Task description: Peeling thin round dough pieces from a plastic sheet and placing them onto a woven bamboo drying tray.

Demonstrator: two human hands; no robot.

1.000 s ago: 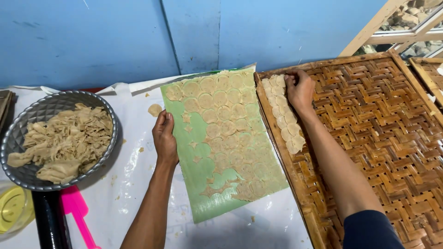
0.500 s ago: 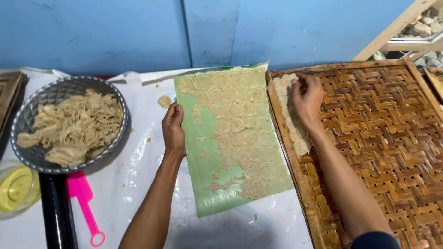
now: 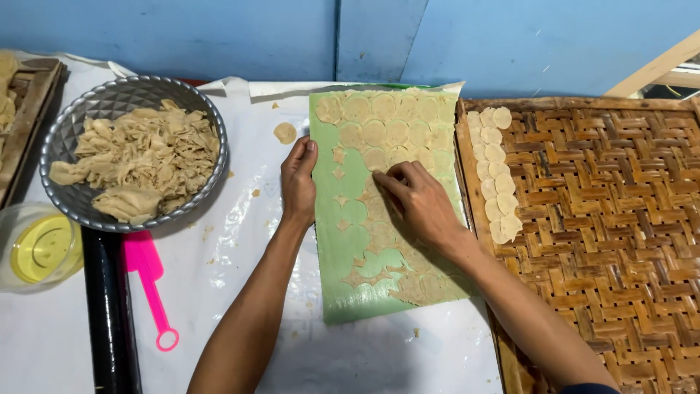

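Observation:
A green mat [image 3: 350, 255] lies on the white-covered table, spread with thin beige dough [image 3: 397, 128] cut into round discs. My left hand [image 3: 300, 179] rests flat on the mat's left edge, fingers together. My right hand [image 3: 415, 201] lies on the dough at the mat's middle, fingertips pinching at a disc; whether it holds one I cannot tell. A woven bamboo tray [image 3: 605, 219] sits to the right, with a column of cut dough discs [image 3: 496, 175] along its left side.
A metal bowl [image 3: 69, 197] of dough scraps stands at the left. Below it lie a black rolling pin [image 3: 109, 306], a pink handled cutter [image 3: 149, 281] and a clear container with a yellow lid [image 3: 40, 248]. One loose dough disc [image 3: 284, 133] lies on the white sheet. A blue wall runs behind.
My right hand has left the discs on the bamboo tray and come leftward onto the dough on the green mat. My left hand stays at the mat's left edge.

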